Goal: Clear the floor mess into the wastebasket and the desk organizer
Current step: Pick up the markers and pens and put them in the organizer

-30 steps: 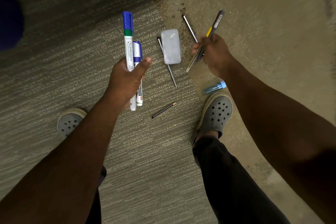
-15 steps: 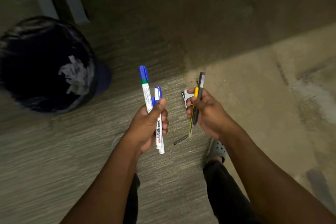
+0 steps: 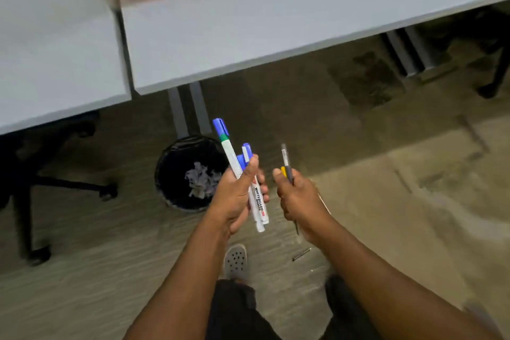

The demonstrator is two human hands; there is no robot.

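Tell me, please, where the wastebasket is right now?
The wastebasket stands on the carpet just left of the left hand, below the desk edge.

The surface looks like smooth, matt grey-white laminate. Below its edge, the wastebasket has a glossy black plastic liner with crumpled paper inside. Next to the wastebasket, the whiteboard markers in the left hand are smooth white plastic with blue plastic caps, slightly shiny. The pens in the right hand look like dark matt plastic, one with a yellow part. The floor is rough, ribbed carpet, worn and stained to the right of the wastebasket. The shoe looks like matt grey rubber with holes.
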